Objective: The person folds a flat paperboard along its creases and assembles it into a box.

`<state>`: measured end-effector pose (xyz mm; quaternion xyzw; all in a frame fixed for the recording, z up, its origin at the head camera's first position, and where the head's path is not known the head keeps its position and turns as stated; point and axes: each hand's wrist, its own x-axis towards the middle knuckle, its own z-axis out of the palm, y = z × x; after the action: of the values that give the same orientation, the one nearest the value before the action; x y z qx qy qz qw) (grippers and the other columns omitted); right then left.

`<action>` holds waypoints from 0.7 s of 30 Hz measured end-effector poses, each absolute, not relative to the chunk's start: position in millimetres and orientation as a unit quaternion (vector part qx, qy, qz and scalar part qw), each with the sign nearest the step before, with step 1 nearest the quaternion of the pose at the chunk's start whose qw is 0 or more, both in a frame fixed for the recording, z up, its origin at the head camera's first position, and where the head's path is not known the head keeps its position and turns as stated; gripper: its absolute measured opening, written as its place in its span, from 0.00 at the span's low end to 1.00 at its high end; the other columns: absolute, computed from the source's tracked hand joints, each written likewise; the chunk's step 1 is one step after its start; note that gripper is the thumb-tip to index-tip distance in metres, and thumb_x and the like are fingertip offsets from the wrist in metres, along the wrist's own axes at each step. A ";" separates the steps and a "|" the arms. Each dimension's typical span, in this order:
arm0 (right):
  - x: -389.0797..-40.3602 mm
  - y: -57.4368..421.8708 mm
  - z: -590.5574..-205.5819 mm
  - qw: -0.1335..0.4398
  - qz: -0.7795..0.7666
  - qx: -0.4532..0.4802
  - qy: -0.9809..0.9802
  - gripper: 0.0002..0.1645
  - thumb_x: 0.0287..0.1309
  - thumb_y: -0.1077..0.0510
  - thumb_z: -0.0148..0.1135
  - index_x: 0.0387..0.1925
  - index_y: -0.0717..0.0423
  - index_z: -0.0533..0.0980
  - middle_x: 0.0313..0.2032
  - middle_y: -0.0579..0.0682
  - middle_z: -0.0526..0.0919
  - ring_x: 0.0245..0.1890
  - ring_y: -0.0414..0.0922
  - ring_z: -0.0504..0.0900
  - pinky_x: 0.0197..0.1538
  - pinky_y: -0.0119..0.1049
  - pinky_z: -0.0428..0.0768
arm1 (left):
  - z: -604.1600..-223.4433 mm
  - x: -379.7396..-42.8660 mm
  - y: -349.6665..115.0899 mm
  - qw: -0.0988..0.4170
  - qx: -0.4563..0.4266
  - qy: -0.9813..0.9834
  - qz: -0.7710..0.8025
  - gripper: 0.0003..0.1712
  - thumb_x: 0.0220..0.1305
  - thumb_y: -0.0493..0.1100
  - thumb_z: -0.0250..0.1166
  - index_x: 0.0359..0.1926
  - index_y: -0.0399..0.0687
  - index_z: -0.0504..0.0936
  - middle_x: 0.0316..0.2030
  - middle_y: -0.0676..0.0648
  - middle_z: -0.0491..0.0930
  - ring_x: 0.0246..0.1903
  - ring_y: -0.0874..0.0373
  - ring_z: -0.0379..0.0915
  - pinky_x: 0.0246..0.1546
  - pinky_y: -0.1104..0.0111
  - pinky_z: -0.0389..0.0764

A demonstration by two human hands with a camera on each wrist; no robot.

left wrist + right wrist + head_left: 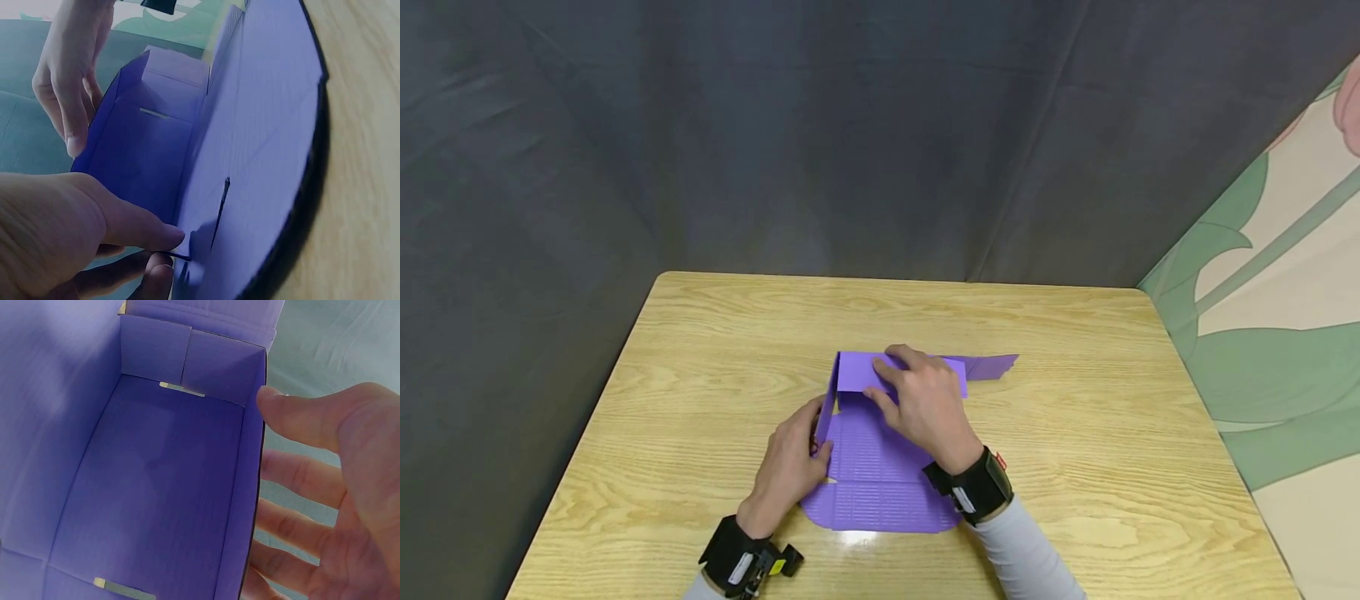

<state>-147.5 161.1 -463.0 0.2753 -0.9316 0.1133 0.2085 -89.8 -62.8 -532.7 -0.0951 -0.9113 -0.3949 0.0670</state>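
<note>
A partly folded purple cardboard box [880, 454] lies on the table, its slotted, rounded front panel [887, 508] flat toward me. At the back, one panel [859, 371] is folded over, and the left side wall [830, 404] stands up. My left hand [788, 462] pinches that left wall, the thumb [147, 228] on the inner side and fingers beyond the edge. On the folded back panel rests my right hand [928, 408], fingers spread over its outer face. In the right wrist view the thumb [300, 415] touches the panel's edge.
A purple side flap [988, 367] sticks out at the back right. The wood-grain table [1112, 433] lies beneath everything. Dark cloth [850, 142] hangs behind it, and a flower-patterned cloth [1285, 358] is at the right. Both wrists wear black straps with cameras.
</note>
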 end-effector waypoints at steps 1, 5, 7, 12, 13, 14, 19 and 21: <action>-147.5 160.9 -463.2 0.209 0.114 0.276 -0.931 0.25 0.63 0.40 0.75 0.55 0.49 0.90 0.55 0.53 0.88 0.52 0.54 0.89 0.53 0.52 0.88 | -532.2 -89.5 -62.0 0.065 -0.097 -0.911 -0.396 0.38 0.55 0.27 0.76 0.69 0.41 0.78 0.48 0.40 0.87 0.36 0.56 0.80 0.34 0.68 0.80; -147.8 160.7 -463.5 0.213 0.115 0.278 -0.929 0.24 0.63 0.41 0.75 0.55 0.49 0.90 0.55 0.54 0.88 0.52 0.55 0.90 0.52 0.52 0.88 | -530.5 -89.3 -58.7 0.064 -0.105 -0.908 -0.400 0.40 0.55 0.27 0.77 0.69 0.40 0.77 0.51 0.39 0.87 0.37 0.55 0.81 0.34 0.68 0.81; -148.0 160.6 -463.0 0.216 0.115 0.279 -0.929 0.24 0.63 0.41 0.75 0.54 0.50 0.90 0.55 0.54 0.88 0.51 0.55 0.90 0.52 0.52 0.88 | -529.7 -90.0 -57.0 0.064 -0.108 -0.909 -0.398 0.40 0.55 0.27 0.78 0.69 0.39 0.77 0.50 0.39 0.87 0.35 0.56 0.80 0.33 0.68 0.81; -148.3 160.9 -461.9 0.218 0.115 0.279 -0.928 0.24 0.63 0.41 0.75 0.55 0.50 0.90 0.55 0.55 0.88 0.51 0.55 0.90 0.51 0.52 0.88 | -527.2 -91.8 -57.5 0.060 -0.131 -0.909 -0.391 0.41 0.55 0.30 0.78 0.70 0.37 0.75 0.50 0.40 0.86 0.37 0.55 0.81 0.36 0.67 0.82; -148.3 161.1 -461.8 0.219 0.115 0.279 -0.928 0.25 0.64 0.41 0.75 0.54 0.50 0.90 0.55 0.55 0.88 0.51 0.55 0.90 0.51 0.52 0.89 | -526.5 -92.0 -59.1 0.053 -0.141 -0.908 -0.390 0.42 0.55 0.30 0.78 0.71 0.36 0.74 0.51 0.40 0.85 0.38 0.55 0.81 0.37 0.67 0.82; -148.2 161.2 -461.9 0.219 0.115 0.279 -0.928 0.25 0.63 0.41 0.75 0.54 0.50 0.90 0.55 0.55 0.88 0.51 0.55 0.90 0.51 0.52 0.89 | -525.8 -92.2 -61.2 0.043 -0.151 -0.908 -0.389 0.43 0.55 0.31 0.78 0.72 0.36 0.73 0.52 0.41 0.84 0.39 0.56 0.80 0.38 0.67 0.82; -148.3 161.7 -462.5 0.218 0.121 0.282 -0.927 0.25 0.62 0.40 0.76 0.54 0.50 0.90 0.55 0.55 0.89 0.51 0.55 0.90 0.50 0.52 0.89 | -520.2 -95.0 -74.9 -0.025 -0.204 -0.891 -0.405 0.47 0.54 0.26 0.69 0.77 0.34 0.67 0.53 0.44 0.80 0.41 0.57 0.76 0.42 0.69 0.81; -148.5 161.6 -463.1 0.218 0.124 0.283 -0.926 0.25 0.62 0.41 0.77 0.54 0.50 0.90 0.54 0.54 0.89 0.51 0.55 0.90 0.50 0.52 0.89 | -518.1 -98.4 -79.2 -0.038 -0.217 -0.882 -0.416 0.43 0.58 0.25 0.65 0.76 0.34 0.68 0.55 0.43 0.80 0.44 0.55 0.77 0.44 0.68 0.82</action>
<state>-148.5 161.6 -463.1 0.2827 -0.9259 0.1237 0.2178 -98.4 -79.2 -518.1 -0.2171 -0.8821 -0.4163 -0.0376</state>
